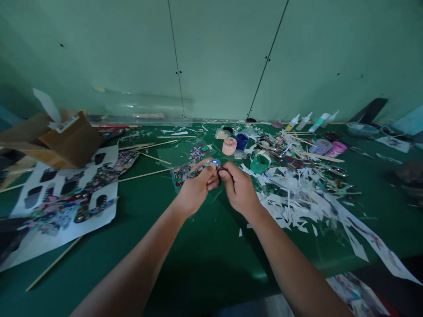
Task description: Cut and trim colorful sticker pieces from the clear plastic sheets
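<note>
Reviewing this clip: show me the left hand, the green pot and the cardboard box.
Left hand [198, 185]: head view, back of the hand.
Green pot [259, 167]: head view, front wall.
Cardboard box [78, 140]: head view, brown side.

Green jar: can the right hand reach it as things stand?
Probably yes: the green jar stands close to the right hand, and paper scraps beside it seem no obstacle, though that hand looks occupied.

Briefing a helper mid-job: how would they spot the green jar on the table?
On the green table, find the white scraps right of centre. At their far left edge, beyond the right hand, stands the green jar. Its colour sets it apart from the blue jar and peach jar farther back.
</note>
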Tool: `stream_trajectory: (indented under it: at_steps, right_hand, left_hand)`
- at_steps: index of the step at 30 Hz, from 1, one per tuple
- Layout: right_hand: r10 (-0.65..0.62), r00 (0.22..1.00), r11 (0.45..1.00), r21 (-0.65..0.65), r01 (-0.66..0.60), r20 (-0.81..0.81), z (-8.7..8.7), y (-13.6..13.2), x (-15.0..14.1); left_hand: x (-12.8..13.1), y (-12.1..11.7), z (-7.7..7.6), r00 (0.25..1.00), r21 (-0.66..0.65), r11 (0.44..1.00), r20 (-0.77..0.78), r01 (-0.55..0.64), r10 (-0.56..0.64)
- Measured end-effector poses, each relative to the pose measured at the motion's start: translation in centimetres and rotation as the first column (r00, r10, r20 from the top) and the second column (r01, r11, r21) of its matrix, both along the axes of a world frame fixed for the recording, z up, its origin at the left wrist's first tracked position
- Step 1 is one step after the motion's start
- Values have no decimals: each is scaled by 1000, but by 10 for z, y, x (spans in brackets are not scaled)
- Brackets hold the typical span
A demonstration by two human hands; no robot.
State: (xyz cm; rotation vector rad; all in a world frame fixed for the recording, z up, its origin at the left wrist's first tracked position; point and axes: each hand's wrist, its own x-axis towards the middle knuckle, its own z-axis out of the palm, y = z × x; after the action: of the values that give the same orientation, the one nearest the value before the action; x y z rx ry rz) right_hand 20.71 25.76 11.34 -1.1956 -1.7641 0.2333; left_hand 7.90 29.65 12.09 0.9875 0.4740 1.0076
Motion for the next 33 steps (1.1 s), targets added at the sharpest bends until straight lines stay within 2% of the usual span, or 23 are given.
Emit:
stream_trajectory:
  at_steps: [7, 14, 26, 33]
  right_hand:
    - [108, 994, 993, -39, -109, -30, 3, -1, 6]
    - [156, 987, 984, -80, -159, -36, 3, -2, 7]
    - [177, 984, 977, -114, -179, -26, -2, -3, 2]
    - [159, 986, 979, -118, -164, -50, -5, -4, -5]
  left_hand:
    - [-12, 4, 8, 984, 97, 983, -103, 153, -143]
    - [-23, 11, 3, 957, 204, 948, -205, 245, -203]
    - [-38, 19, 10, 904, 166, 921, -315, 352, -289]
    - [-45, 22, 7, 899, 151, 916, -303, 373, -316]
